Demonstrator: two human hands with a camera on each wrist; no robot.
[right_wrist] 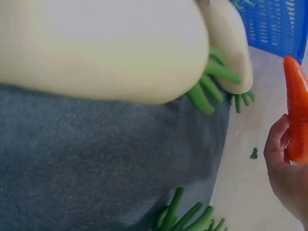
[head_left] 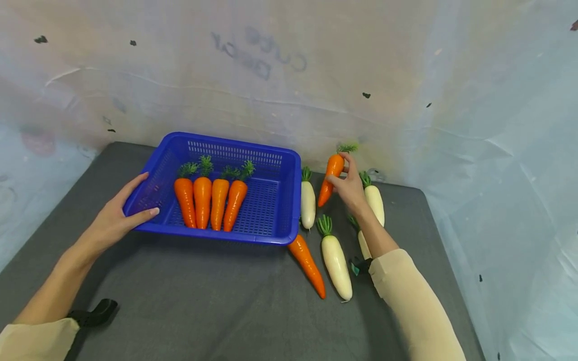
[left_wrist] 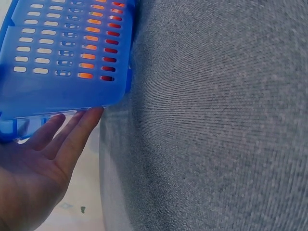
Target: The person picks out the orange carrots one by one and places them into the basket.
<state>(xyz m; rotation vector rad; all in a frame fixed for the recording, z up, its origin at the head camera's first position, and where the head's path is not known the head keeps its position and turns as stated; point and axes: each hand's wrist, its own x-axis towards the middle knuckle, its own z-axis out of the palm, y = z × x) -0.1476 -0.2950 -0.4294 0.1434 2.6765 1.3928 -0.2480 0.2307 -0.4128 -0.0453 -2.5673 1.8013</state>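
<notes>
My left hand (head_left: 115, 215) grips the left end of a blue plastic basket (head_left: 221, 237), thumb over its front corner. In the left wrist view the fingers of that hand (left_wrist: 38, 173) lie along the slotted basket wall (left_wrist: 57, 96). Four carrots with green tops, one of them this carrot (head_left: 184, 200), lie side by side in the basket's left half. Right of the basket, my right hand (head_left: 349, 188) pinches another carrot (head_left: 334, 168) near its top, tip pointing down. The right wrist view shows this held carrot (right_wrist: 297, 110) between thumb and fingers.
White radishes lie around my right arm: one radish (head_left: 308, 205) beside the basket, another radish (head_left: 336, 265) nearer me, a further radish (head_left: 375, 203) to the right. A loose carrot (head_left: 309, 265) is partly covered by the basket's corner. Pale sheeting (head_left: 316, 75) hangs behind the grey table (head_left: 203, 301).
</notes>
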